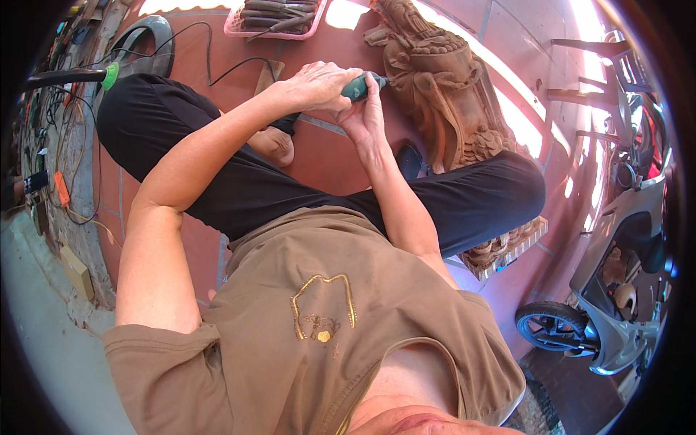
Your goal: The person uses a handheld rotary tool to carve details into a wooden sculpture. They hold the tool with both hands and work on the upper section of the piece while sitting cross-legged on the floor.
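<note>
A green handheld power tool (355,88) with a dark nose is gripped between both my hands. My left hand (322,83) wraps over its body from the left, fingers bent. My right hand (365,116) holds it from below, thumb up along its side. The nose points right, at the edge of a brown carved wooden figure (442,90) with draped folds, which lies on the tiles. Whether the tip touches the wood I cannot tell. A black cord (210,61) loops across the floor left of my hands.
A pink basket (235,32) of carving tools stands ahead. At the left are a grey fan base (156,36), a hose with a green collar (110,75) and tangled cables. Another carved piece (500,250) lies beyond my right leg. A motorbike (623,319) stands at the right.
</note>
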`<state>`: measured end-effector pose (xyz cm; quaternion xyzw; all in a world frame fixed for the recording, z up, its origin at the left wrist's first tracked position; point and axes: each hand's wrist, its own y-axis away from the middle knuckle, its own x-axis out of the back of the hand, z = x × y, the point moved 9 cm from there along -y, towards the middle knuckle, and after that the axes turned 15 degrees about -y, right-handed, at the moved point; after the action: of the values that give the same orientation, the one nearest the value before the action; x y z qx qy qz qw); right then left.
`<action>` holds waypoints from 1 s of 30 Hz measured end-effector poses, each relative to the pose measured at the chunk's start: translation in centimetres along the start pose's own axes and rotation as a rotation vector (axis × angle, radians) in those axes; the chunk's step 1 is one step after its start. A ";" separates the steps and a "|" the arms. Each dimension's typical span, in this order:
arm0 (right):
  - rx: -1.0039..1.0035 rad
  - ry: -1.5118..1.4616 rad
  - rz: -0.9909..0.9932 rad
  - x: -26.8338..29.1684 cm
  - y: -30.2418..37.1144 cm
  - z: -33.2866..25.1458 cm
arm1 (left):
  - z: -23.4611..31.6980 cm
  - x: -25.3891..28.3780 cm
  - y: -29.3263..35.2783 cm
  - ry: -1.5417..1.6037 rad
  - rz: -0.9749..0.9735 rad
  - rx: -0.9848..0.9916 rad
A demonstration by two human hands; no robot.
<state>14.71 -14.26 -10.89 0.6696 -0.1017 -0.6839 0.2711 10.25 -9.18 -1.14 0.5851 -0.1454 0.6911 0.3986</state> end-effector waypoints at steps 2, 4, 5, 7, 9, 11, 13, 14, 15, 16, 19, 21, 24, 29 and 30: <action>0.003 0.013 0.003 0.1 0.0 0.0 | 0.1 0.2 0.1 0.004 0.013 -0.012; 0.010 0.041 0.014 0.2 0.0 0.1 | 0.2 0.4 0.2 0.005 0.008 -0.013; 0.012 0.028 0.027 0.3 -0.1 0.1 | 0.3 0.4 0.3 0.003 -0.002 -0.007; 0.015 0.002 0.050 0.5 -0.1 0.2 | 0.2 0.6 0.4 -0.004 -0.014 0.003; 0.011 0.011 0.035 0.1 0.1 0.4 | 0.2 0.8 0.5 -0.013 -0.017 0.015; -0.005 -0.003 0.024 -0.1 0.1 0.8 | 0.1 1.1 0.7 -0.010 -0.038 0.028; -0.030 -0.037 0.016 -0.1 0.0 1.1 | 0.1 1.4 0.8 0.010 -0.048 0.034; -0.028 -0.025 0.009 -0.1 0.0 1.0 | 0.1 1.4 0.8 0.027 -0.048 0.033; -0.027 -0.015 0.002 -0.4 0.2 1.1 | 0.1 1.5 0.8 0.045 -0.050 0.033; -0.025 -0.005 -0.005 -0.7 0.3 1.1 | 0.1 1.7 0.8 0.050 -0.028 0.029; -0.005 -0.077 -0.043 -1.9 0.4 0.4 | 0.1 2.1 0.8 0.061 0.030 0.018; 0.021 -0.045 -0.021 -2.8 1.0 0.0 | 0.1 2.2 0.4 0.055 0.063 0.015; 0.063 -0.066 0.014 -2.0 0.3 -1.0 | 0.1 1.8 -0.2 0.079 0.092 0.013; 0.087 -0.096 0.052 -0.1 -1.1 -2.7 | 0.3 1.4 -1.2 0.102 0.123 0.013; 0.095 -0.089 0.050 -0.1 -1.3 -2.8 | 0.4 1.4 -1.3 0.112 0.123 0.018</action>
<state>17.18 -12.52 -11.65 0.6478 -0.1630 -0.7006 0.2511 11.41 -8.10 -0.13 0.5390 -0.1524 0.7472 0.3577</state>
